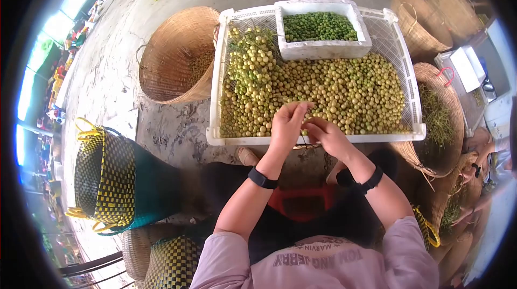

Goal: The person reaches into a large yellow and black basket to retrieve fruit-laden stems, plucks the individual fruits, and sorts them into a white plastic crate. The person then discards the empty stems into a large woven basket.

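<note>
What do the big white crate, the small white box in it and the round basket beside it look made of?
White crate: likely moulded plastic, matte; walls are regular mesh. Small white box: probably foam; thick, dull, soft-edged walls. Round basket: woven cane or bamboo; tan strips visibly interlaced.
</note>
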Tool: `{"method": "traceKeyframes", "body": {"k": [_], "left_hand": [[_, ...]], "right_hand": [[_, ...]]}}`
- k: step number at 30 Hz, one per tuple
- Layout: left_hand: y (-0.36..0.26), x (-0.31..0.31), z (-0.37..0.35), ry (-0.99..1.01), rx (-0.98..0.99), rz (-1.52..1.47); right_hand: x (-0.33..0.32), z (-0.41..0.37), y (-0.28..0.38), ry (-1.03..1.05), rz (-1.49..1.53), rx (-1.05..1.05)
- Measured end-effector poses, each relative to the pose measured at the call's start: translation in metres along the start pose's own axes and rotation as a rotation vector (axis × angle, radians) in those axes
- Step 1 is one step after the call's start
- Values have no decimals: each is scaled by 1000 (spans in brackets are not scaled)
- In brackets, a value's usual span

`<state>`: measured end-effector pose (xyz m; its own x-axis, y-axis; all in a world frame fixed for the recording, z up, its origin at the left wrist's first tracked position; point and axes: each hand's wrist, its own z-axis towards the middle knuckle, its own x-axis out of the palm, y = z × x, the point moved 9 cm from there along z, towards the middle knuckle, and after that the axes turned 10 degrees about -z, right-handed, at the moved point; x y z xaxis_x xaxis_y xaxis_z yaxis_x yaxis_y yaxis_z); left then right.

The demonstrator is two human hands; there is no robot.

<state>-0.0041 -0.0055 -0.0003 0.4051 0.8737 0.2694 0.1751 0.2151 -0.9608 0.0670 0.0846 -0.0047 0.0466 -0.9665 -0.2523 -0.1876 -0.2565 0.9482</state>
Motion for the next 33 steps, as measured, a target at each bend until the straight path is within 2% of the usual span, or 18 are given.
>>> {"method": "traceKeyframes", "body": {"k": [2, 5, 6, 7, 10, 13, 15, 16, 18, 20, 21, 23, 25, 26, 27, 30, 31, 33], "left_hand": [[-7, 2, 18, 61, 177, 216], [-18, 4, 46, 183, 172, 355], [-30, 0, 56, 165, 78, 407], [-42, -13, 74, 109, 155, 460], [-90, -78, 124, -288, 148, 582], [-106, -136, 162, -595, 136, 968], [-101, -150, 186, -594, 211, 1067], [-102, -146, 197, -595, 214, 1069], [-83, -149, 221, -540, -67, 1065], [-71, -151, 241, -506, -145, 1146], [-61, -153, 250, -472, -227, 1221], [-63, -153, 252, -473, -243, 1254], [-70, -145, 246, -426, -192, 1108], [-87, -135, 236, -502, -43, 1133], [-88, -129, 229, -494, -43, 1137], [-111, -113, 209, -479, 318, 941], [-110, -115, 206, -479, 322, 945], [-86, -123, 206, -362, 91, 536]], "right_hand": [[-21, 9, -12, -69, 67, 29], [-75, 4, -27, -249, 170, 111], [-98, -2, -24, -290, 130, 106], [-125, -9, -20, -333, 90, 100], [-228, -49, -24, -624, -120, 106], [-343, -107, -35, -911, -462, 200], [-419, -144, -64, -1023, -568, 162], [-447, -160, -71, -1033, -722, 253], [-477, -178, -88, -1039, -871, 346], [-475, -190, -64, -1294, -1677, 460], [-483, -193, -67, -1301, -1675, 458], [-479, -181, -71, -1050, -1272, 387], [-448, -164, -56, -1010, -1214, 318], [-427, -152, -43, -972, -1162, 240], [-409, -143, -31, -975, -1158, 248], [-356, -107, -7, -842, -955, 116], [-342, -97, -1, -823, -931, 65], [-312, -81, 15, -805, -834, 53]]}}
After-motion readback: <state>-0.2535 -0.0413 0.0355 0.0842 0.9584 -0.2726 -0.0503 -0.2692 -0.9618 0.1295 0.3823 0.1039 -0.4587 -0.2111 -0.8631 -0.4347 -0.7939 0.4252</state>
